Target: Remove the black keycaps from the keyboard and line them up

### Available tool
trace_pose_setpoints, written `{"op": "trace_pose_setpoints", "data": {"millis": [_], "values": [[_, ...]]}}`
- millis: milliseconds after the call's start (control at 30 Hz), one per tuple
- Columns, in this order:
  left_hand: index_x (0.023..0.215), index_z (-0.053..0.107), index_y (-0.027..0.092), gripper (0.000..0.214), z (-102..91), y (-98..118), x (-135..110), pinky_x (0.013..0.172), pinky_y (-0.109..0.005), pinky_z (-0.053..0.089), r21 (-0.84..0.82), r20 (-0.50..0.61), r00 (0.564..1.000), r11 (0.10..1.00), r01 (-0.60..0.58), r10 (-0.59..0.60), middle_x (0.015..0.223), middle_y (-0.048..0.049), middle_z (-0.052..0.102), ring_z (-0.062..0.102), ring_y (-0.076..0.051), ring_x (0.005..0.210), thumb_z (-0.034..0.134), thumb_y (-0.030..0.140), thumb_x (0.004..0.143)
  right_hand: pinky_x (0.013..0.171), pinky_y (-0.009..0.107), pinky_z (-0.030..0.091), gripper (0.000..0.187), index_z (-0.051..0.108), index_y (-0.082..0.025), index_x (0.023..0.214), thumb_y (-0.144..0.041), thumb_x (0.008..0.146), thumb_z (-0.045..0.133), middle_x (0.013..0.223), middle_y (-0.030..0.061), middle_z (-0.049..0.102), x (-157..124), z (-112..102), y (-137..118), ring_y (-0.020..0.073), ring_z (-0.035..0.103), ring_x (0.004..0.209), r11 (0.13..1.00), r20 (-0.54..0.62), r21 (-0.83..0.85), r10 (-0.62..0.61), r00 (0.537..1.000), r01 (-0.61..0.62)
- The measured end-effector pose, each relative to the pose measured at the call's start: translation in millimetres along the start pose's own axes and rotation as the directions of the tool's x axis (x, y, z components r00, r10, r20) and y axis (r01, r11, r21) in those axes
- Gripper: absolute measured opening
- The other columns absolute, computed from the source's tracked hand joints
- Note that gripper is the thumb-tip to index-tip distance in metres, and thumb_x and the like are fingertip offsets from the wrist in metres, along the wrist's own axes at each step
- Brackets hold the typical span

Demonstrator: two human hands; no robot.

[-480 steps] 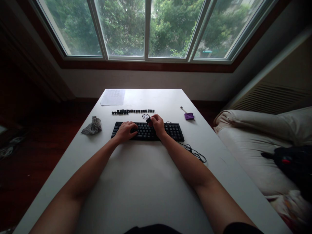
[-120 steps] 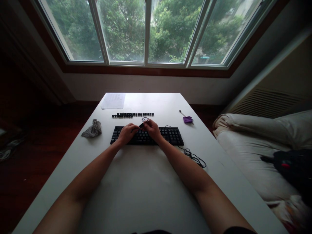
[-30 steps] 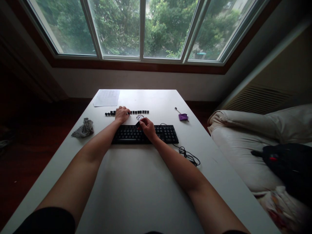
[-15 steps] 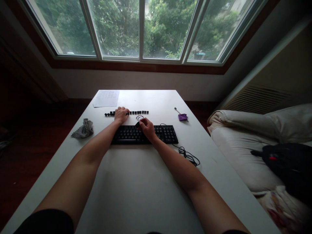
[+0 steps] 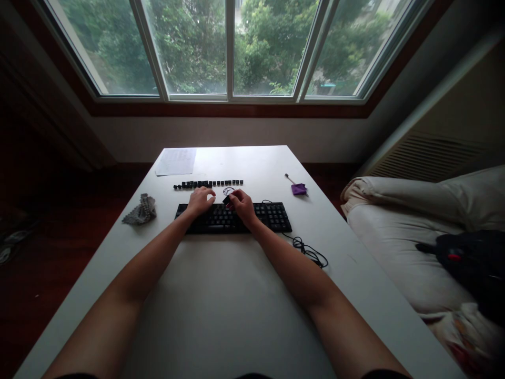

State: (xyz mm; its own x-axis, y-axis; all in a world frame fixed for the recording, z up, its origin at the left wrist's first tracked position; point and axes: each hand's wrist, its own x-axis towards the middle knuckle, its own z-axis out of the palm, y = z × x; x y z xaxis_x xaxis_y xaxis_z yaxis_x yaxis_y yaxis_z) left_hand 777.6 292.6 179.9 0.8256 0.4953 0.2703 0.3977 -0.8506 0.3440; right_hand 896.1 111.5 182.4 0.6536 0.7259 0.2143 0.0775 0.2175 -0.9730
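Observation:
A black keyboard (image 5: 213,225) lies across the table in front of me. My left hand (image 5: 200,200) is over its upper left edge, fingers curved and thumb apart, with nothing visible in them. My right hand (image 5: 242,204) is above the middle of the keyboard, its fingers pinched on a small black piece (image 5: 226,200) whose kind I cannot make out. Beyond my hands, a row of loose black keycaps (image 5: 221,183) stretches over the table. Close past the right fingertips lies a small ring-shaped item (image 5: 228,190), partly hidden.
On the white table (image 5: 236,295) are a crumpled grey cloth (image 5: 141,209) at left, printed paper (image 5: 175,161) at the far left, a purple cloth (image 5: 299,189) beside a small brush (image 5: 289,178), and a coiled cable (image 5: 310,251) at right. A pale sofa (image 5: 394,231) stands alongside.
My left hand has moved back from the keycap row to the keyboard's upper edge. My right hand stays over the keyboard, still pinching the black piece. The view has shifted slightly.

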Motion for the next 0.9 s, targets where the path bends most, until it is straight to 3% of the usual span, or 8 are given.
{"op": "trace_pose_setpoints", "data": {"millis": [100,233,500,667,767,900], "values": [[0.105,0.074,0.027,0.024,-4.2,13,-31,0.097,-0.046,0.046,0.002,0.062,0.997,0.998,-0.056,0.056,0.115,-0.0082,0.069,0.058,-0.031,0.111,0.058,0.041,0.093,0.051,0.024,0.053,0.031,0.057,-0.021,0.088,-0.051,0.084,0.064,0.076,-0.0004,0.068,4,-3,-4,0.0140,0.066,0.057,0.997,-0.015,0.067,0.036,0.999,-0.034],[0.122,0.068,0.026,0.034,-7.0,26,-59,0.101,-0.046,0.044,0.025,0.027,0.990,0.990,-0.140,0.139,0.122,-0.0095,0.068,0.059,-0.031,0.114,0.053,0.043,0.097,0.050,0.023,0.053,0.035,0.060,-0.020,0.091,-0.053,0.085,0.065,0.085,0.0039,0.072,9,-9,-7,0.0145,0.069,0.060,0.992,-0.014,0.120,0.049,0.999,-0.047],[0.127,0.066,0.028,0.035,-8.9,27,-70,0.106,-0.047,0.042,0.011,0.002,0.993,0.993,-0.116,0.116,0.126,-0.0089,0.067,0.058,-0.031,0.119,0.055,0.041,0.096,0.057,0.026,0.057,0.035,0.063,-0.019,0.093,-0.050,0.080,0.073,0.090,0.0062,0.075,10,-10,-11,0.0168,0.072,0.069,0.983,0.067,0.107,0.141,0.988,-0.148],[0.122,0.068,0.028,0.032,-13.5,30,-75,0.108,-0.047,0.043,-0.026,-0.025,0.991,0.991,-0.128,0.128,0.127,-0.0083,0.067,0.057,-0.030,0.119,0.058,0.038,0.094,0.055,0.027,0.054,0.031,0.064,-0.021,0.091,-0.051,0.084,0.067,0.082,0.0033,0.073,8,-6,-14,0.0173,0.069,0.065,0.993,0.029,-0.105,-0.042,0.999,0.045],[0.116,0.069,0.027,0.027,-18.3,32,-77,0.107,-0.046,0.044,-0.048,-0.038,0.988,0.987,-0.152,0.150,0.124,-0.0076,0.067,0.058,-0.029,0.118,0.059,0.036,0.093,0.063,0.030,0.054,0.025,0.067,-0.023,0.094,-0.047,0.089,0.063,0.081,0.0029,0.072,4,-4,-20,0.0186,0.068,0.068,0.928,0.035,-0.322,-0.185,0.982,0.187],[0.115,0.070,0.026,0.026,-20.9,32,-78,0.106,-0.046,0.044,-0.061,-0.044,0.986,0.984,-0.166,0.163,0.123,-0.0075,0.068,0.058,-0.029,0.117,0.060,0.035,0.093,0.074,0.032,0.051,0.022,0.069,-0.025,0.098,-0.043,0.095,0.057,0.081,0.0031,0.072,-5,-1,-27,0.0202,0.065,0.071,0.816,0.082,-0.502,-0.283,0.956,0.284]]}}
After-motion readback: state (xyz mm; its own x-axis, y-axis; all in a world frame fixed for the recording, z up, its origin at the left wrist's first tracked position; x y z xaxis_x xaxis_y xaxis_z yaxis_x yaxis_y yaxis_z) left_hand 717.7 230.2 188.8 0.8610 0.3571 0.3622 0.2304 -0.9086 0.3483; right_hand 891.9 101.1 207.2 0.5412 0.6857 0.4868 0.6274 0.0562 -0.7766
